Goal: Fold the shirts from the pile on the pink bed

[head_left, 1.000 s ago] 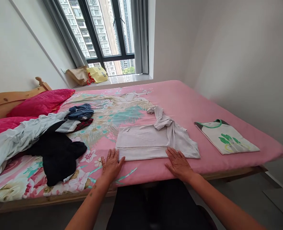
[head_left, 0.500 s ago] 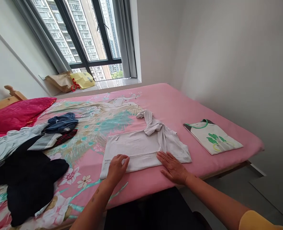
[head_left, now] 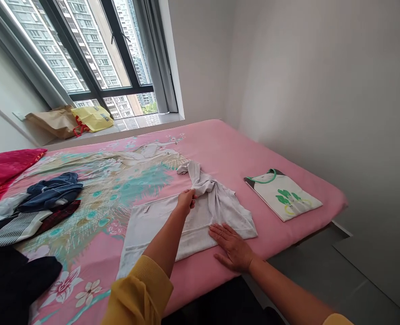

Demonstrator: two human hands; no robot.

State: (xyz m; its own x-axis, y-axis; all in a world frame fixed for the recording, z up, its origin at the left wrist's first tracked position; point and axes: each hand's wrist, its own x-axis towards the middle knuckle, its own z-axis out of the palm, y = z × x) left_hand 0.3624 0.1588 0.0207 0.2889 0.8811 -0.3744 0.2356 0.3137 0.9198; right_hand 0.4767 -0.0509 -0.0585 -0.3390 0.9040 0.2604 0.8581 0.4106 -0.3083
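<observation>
A pale grey shirt [head_left: 159, 221] lies partly folded on the pink floral bedsheet [head_left: 220, 149]. Its sleeve [head_left: 203, 183] is bunched and twisted toward the far side. My left hand [head_left: 186, 201] reaches across the shirt with its fingers closed on the sleeve's base. Near the bed's front edge, my right hand [head_left: 232, 246] rests flat and open on the shirt's lower right part. Both arms wear yellow sleeves.
A folded white shirt with green trim [head_left: 282, 194] lies to the right near the wall. A pile of dark, blue and striped clothes [head_left: 34, 212] sits at the left beside a magenta pillow [head_left: 6, 167]. Paper bags [head_left: 74, 119] stand on the windowsill.
My left hand moved from the shirt's near left edge up across it and closed on the bunched sleeve. The right hand stayed flat on the shirt. The view swung right.
</observation>
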